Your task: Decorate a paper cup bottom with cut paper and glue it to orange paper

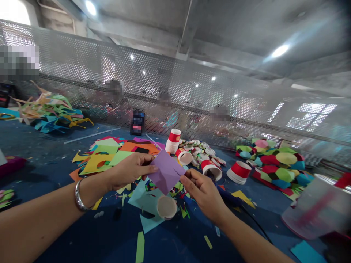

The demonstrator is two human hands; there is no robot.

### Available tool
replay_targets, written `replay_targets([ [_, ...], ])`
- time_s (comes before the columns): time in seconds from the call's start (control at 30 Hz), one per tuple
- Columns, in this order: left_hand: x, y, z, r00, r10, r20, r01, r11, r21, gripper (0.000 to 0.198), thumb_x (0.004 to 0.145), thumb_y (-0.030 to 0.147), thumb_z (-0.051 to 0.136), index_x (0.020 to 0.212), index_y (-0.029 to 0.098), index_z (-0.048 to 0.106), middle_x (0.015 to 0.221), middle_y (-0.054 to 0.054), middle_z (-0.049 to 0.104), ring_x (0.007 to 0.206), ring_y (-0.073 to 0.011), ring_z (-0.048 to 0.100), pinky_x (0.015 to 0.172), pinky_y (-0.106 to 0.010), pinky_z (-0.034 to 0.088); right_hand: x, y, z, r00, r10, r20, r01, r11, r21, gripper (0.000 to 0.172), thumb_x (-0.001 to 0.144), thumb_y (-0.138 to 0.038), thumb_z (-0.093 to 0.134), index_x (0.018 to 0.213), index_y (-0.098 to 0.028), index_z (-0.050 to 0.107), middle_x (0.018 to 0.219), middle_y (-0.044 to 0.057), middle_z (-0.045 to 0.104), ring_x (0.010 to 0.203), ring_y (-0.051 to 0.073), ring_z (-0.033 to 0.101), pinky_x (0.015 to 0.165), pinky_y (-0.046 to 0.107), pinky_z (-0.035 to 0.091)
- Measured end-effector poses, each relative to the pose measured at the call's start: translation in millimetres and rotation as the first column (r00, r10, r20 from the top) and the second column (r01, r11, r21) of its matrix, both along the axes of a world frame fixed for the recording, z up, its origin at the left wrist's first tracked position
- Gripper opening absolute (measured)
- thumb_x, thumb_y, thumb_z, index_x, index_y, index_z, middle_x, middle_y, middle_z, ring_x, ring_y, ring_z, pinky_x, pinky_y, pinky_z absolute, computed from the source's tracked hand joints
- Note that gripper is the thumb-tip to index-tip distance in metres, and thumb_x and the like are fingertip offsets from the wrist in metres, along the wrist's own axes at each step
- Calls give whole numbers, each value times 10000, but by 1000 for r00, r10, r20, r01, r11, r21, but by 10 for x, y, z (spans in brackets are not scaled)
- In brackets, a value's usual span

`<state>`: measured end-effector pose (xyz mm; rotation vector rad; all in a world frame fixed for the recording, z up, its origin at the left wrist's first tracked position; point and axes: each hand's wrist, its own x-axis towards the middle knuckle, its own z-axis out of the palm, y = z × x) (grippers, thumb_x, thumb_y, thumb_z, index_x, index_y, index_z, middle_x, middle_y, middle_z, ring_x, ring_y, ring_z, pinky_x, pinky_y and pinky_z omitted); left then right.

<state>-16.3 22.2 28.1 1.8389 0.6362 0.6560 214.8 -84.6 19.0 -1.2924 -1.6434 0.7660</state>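
Note:
A purple square of paper (166, 171) hangs tilted in the air between both hands, over the blue table (41, 153). My left hand (131, 168) pinches its upper left edge, thumb on top; a silver bracelet (78, 196) circles that wrist. My right hand (201, 193) pinches the paper's lower right corner. Just below the paper a paper cup (166, 207) lies on its side with its open mouth toward me, on teal paper scraps.
Coloured paper sheets (109, 155) and cut scraps litter the table. Red-and-white paper cups (239, 171) and a stacked pair (173, 140) stand behind. Paper-covered cups (276, 166) pile at right. A clear plastic container (318, 208) sits near right. A perforated metal screen (192, 91) backs the table.

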Motion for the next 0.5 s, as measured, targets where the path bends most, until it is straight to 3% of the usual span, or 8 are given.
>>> replay_targets([
  [0.5, 4, -8, 5, 1000, 1, 10, 0, 1000, -29, 303, 840, 466, 664, 820, 169, 607, 728, 30, 515, 623, -96, 411, 578, -243, 311, 28, 3, -30, 998, 8, -55, -9, 1000, -2, 335, 957, -522, 552, 851, -204, 541, 634, -65, 370, 541, 102, 277, 475, 247, 215],
])
